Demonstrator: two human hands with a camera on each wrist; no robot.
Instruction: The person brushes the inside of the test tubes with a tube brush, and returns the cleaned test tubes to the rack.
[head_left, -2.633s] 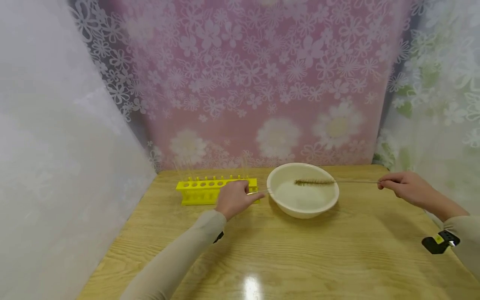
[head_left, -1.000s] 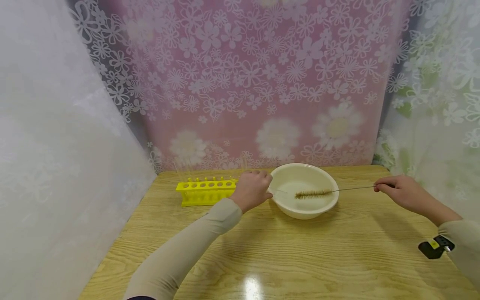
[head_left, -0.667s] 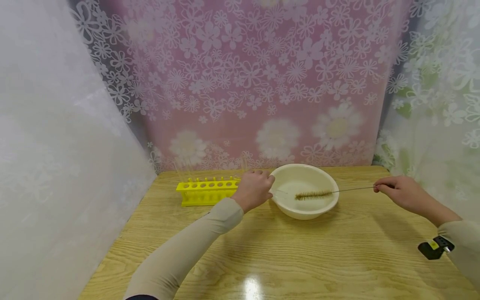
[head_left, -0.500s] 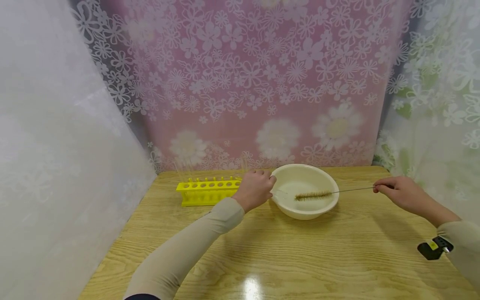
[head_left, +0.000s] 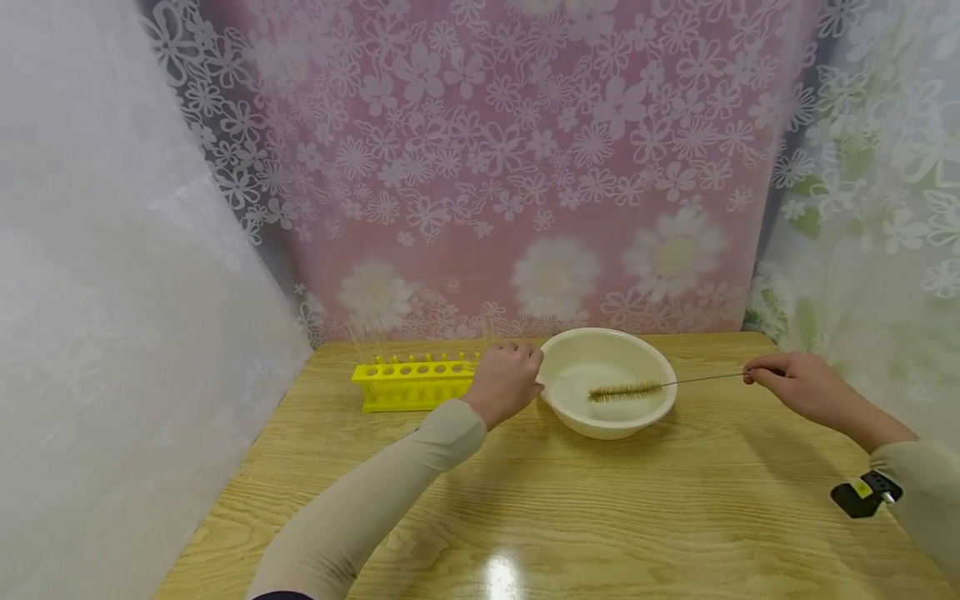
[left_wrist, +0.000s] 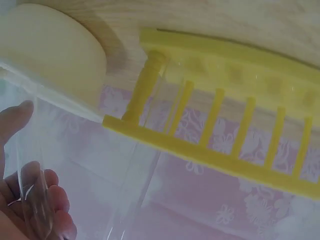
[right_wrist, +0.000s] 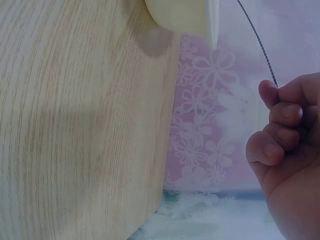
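Note:
In the head view, my left hand is at the left rim of the cream bowl, in front of the right end of the yellow test tube rack. It holds a clear test tube, seen in the left wrist view between thumb and curled fingers. My right hand, right of the bowl, pinches the twisted wire handle of a test tube brush. The brown bristles hang over the bowl, apart from the tube. The tube's far end is hard to make out in the head view.
Several clear tubes stand in the rack, faint against the backdrop. The rack and bowl are on a wooden table. A pink flowered curtain hangs behind, with pale sheets at both sides.
Compared with 2.6 seconds ago, my left hand has moved right to the bowl's rim with the tube. The brush's bristled end has dropped lower, and my right hand has shifted slightly left.

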